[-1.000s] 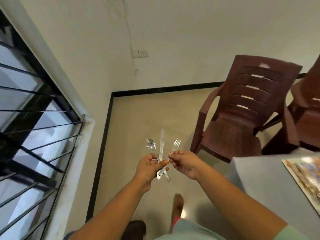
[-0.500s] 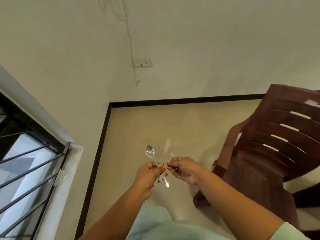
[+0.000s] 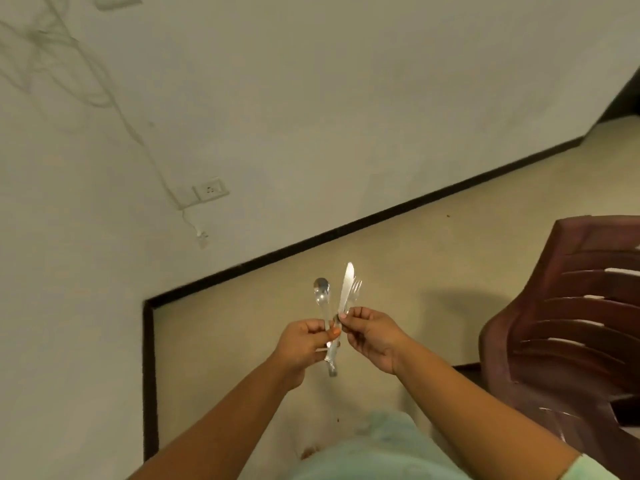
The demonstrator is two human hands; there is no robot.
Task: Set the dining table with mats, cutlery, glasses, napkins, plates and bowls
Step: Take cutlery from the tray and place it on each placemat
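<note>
I hold a set of silver cutlery upright in front of me, over the floor. My left hand (image 3: pixel 303 346) grips the spoon (image 3: pixel 322 295) by its handle, bowl up. My right hand (image 3: pixel 372 336) pinches the knife (image 3: pixel 346 285) and the fork (image 3: pixel 355 293), which stand side by side with blade and tines pointing up. The handles cross between my two hands and stick out below them. The dining table is out of view.
A dark brown plastic chair (image 3: pixel 568 327) stands close on my right. Beige floor runs ahead to a wall with a black skirting (image 3: pixel 346 228). A wall socket (image 3: pixel 211 189) with a hanging cable sits on the wall to the left.
My view has swung away from the window grille and the table corner toward the wall. The knife and fork, blurred half a second ago, now stand upright again beside the spoon.
</note>
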